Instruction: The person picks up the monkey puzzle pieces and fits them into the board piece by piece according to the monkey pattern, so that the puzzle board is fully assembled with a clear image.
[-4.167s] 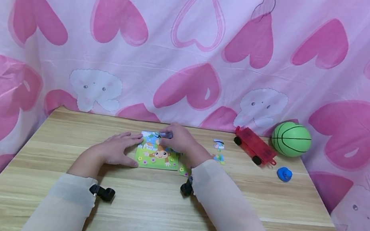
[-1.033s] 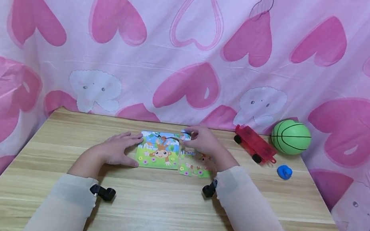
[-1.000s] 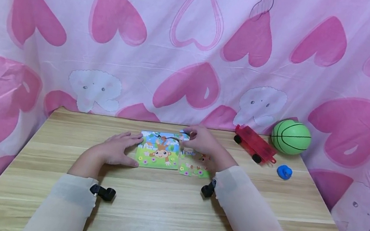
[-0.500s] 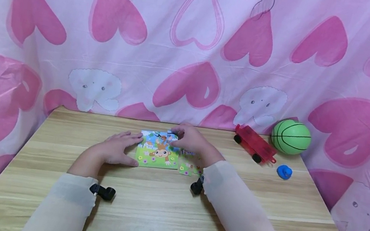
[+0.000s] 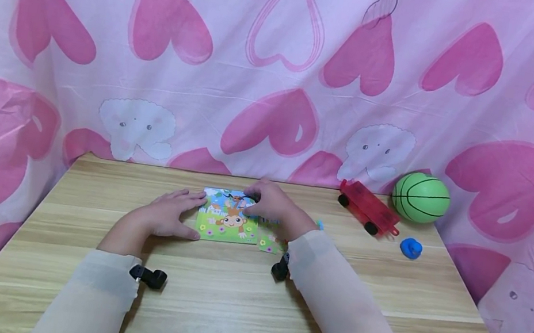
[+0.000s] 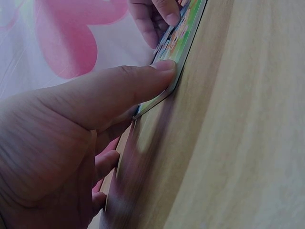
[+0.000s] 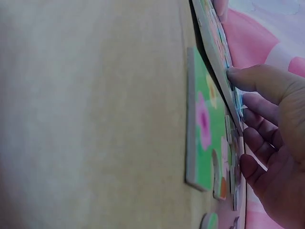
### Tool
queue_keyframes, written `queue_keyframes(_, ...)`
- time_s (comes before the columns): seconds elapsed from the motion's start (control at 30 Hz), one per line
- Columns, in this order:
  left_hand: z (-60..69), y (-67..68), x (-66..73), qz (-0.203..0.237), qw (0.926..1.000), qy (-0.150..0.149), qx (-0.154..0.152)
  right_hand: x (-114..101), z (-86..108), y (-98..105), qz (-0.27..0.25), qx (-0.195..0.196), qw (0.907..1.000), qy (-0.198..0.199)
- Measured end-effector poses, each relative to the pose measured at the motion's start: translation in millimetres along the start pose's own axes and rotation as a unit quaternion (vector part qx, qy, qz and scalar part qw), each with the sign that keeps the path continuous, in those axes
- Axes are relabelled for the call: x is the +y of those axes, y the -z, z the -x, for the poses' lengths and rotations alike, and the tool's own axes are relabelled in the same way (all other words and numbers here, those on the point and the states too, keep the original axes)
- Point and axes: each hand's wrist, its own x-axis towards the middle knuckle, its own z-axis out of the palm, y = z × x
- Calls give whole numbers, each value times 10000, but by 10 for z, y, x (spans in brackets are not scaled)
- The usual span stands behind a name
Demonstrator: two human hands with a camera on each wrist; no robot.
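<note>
Monkey puzzle (image 5: 227, 223) flat, loose pcs (image 5: 268, 244) alongside

Left arm (image 5: 83, 297) and right arm (image 5: 340, 300) are extending forward, left hand (image 5: 162, 213) resting back-upward with thumb (image 6: 119, 86) and index finger spreading wide, right hand (image 5: 272, 202) pointing leftward, its thumb straightening while its other fingers (image 7: 259, 145) are bending.

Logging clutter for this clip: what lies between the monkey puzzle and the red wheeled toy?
In the head view, the right hand and loose puzzle pieces, partly hidden by it, lie between the monkey puzzle and the red wheeled toy.
</note>
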Motion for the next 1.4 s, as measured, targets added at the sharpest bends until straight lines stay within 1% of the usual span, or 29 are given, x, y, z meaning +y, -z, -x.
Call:
queue_keyframes(0.1,6,3,10,-2,10000,8,-8,0,10,9,7,-23,10000,42)
queue_keyframes(0.23,5,2,18,5,10000,19,-16,-9,32,26,-111,-73,9999,83)
queue_keyframes(0.37,12,6,30,19,10000,7,-12,-22,49,40,-232,-140,9996,32)
queue_keyframes(0.7,16,9,43,10,10000,34,-46,-32,18,61,84,-215,9997,-69)
queue_keyframes(0.93,11,13,30,-40,10000,-57,-4,-19,-17,58,235,-293,9993,31)
queue_keyframes(1.17,14,15,11,-52,10000,-49,30,-47,-18,57,329,-332,9989,8)
queue_keyframes(1.27,19,10,14,-29,10000,-29,8,-42,20,64,149,-260,9996,-16)
queue_keyframes(1.4,12,4,16,-30,10000,0,-7,-21,131,107,-313,2,9995,-90)
